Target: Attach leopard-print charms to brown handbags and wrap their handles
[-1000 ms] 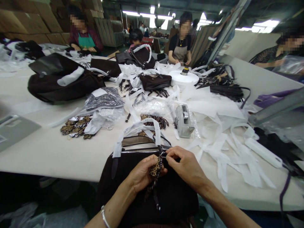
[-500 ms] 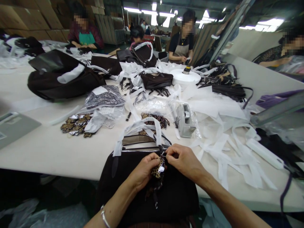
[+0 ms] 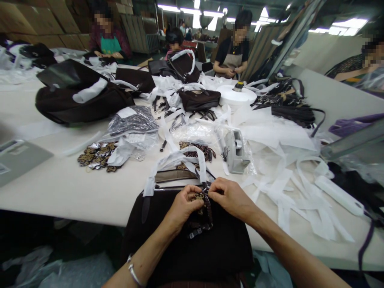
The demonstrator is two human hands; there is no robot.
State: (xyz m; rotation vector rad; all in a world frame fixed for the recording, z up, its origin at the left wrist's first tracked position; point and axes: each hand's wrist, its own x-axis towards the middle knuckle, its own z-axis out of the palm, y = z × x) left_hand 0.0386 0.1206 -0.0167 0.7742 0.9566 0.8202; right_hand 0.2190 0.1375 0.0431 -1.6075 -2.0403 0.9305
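A dark brown handbag (image 3: 186,248) stands in front of me against the table edge, its upright handles (image 3: 192,151) wrapped in white paper. My left hand (image 3: 186,204) is closed on a leopard-print bag charm (image 3: 198,197) near the bag's top edge. From the charm a dark braided strap (image 3: 210,218) hangs down over the bag's front. Beside it, the fingertips of my right hand (image 3: 225,196) pinch at the charm's upper end, by the base of the right handle. Exactly which small part they grip is hidden.
Leopard-print pieces (image 3: 99,155) lie left on the table, near a plastic-wrapped bundle (image 3: 133,120). A grey tape dispenser (image 3: 237,154) and white paper strips (image 3: 300,192) are to the right. A large dark bag (image 3: 81,104) sits back left. Other people work beyond.
My left hand has risen slightly with the leopard-print charm, turning it. The braided strap now hangs in a curve further right. My right hand stays close to the handle base.
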